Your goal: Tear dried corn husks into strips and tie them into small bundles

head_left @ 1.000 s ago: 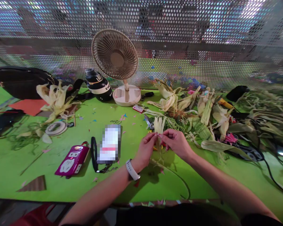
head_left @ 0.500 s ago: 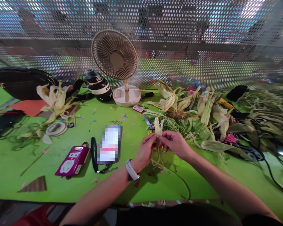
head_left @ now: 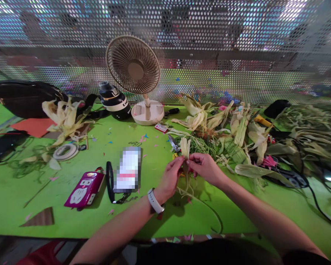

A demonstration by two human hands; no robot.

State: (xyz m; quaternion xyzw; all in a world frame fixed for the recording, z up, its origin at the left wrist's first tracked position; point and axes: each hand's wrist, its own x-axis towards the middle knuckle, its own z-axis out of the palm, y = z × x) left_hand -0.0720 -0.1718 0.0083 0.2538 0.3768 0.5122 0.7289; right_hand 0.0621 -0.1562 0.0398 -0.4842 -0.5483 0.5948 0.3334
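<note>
Over the green table [head_left: 71, 224], in front of and a little left of a loose heap of corn husks [head_left: 241, 129], holds a small pale husk piece [head_left: 185, 147] between both hands. Grasps its base with the left hand [head_left: 171, 176], thumb closed against fingertips; meets it from the opposite side with the right hand [head_left: 206, 169], pinching at the same spot with curled fingers. Points the paler end upward, clear of the fingertips, with thin strands [head_left: 188, 183] hanging below. Cannot make out the exact fold at the base, covered by the fingers. Wears a white band [head_left: 155, 201] on the left wrist.

Just behind the hands, partly hidden, a metal-bladed tool [head_left: 173, 142] beside green shreds [head_left: 204, 146]. Nearer the body, a long thin stalk [head_left: 213, 213] curving over the table. Left of the hands, a phone [head_left: 128, 167] with a blurred screen, and next to it a purple case [head_left: 85, 187]. Farther back, a white tape roll [head_left: 56, 154], another husk bunch [head_left: 66, 117] in front of a black bag [head_left: 24, 97], then a dark bottle [head_left: 117, 106] close beside a cream fan [head_left: 135, 71]. Beyond everything, a perforated metal screen [head_left: 193, 22].
</note>
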